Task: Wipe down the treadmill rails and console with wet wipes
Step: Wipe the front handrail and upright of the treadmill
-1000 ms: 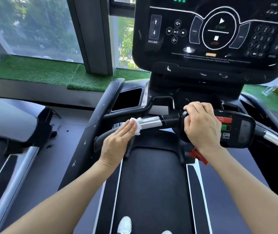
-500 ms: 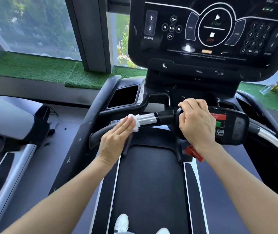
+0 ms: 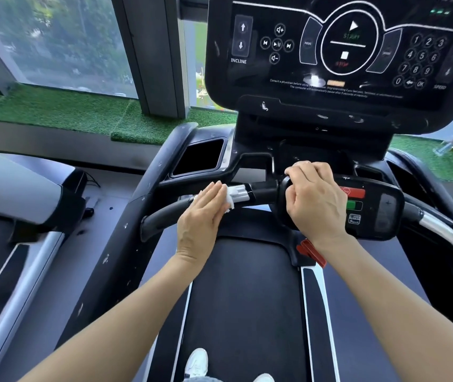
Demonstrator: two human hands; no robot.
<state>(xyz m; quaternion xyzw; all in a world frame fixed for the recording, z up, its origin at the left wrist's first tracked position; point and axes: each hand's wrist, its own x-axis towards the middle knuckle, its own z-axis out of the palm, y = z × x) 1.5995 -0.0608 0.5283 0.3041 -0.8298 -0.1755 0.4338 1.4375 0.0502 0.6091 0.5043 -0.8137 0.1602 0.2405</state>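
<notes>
- Nearest the camera, the treadmill belt [image 3: 247, 299] runs away from the person between the two forearms; white shoe tips show at the bottom edge.
- The left hand [image 3: 201, 216] lies flat with straight fingers close together, pressing a wet wipe [image 3: 230, 198] onto the handlebar [image 3: 261, 192] — nothing curled round it that I can see.
- The handlebar's long axis runs crosswise, left to right, so the coming wipe stroke should, in my judgement, travel sideways along it; the unwiped run toward the middle lies to the right of the left hand, which is the nearer hand to it.
- The wipe itself is white, crumpled and mostly hidden under the fingers; only its right edge shows, lying against the silver sensor section [image 3: 240, 193] of the bar.
- The right hand [image 3: 313, 199] is curled over the left end of the control pod [image 3: 371, 208] at the bar's centre, gripping it, likely as a brace.
- Red and green buttons sit on the pod just right of that hand; a red safety clip [image 3: 312, 252] hangs below.
- Farthest off, the console [image 3: 343, 51] stands above — dark, glossy, with smudges along its lower lip, apparently not yet wiped.
</notes>
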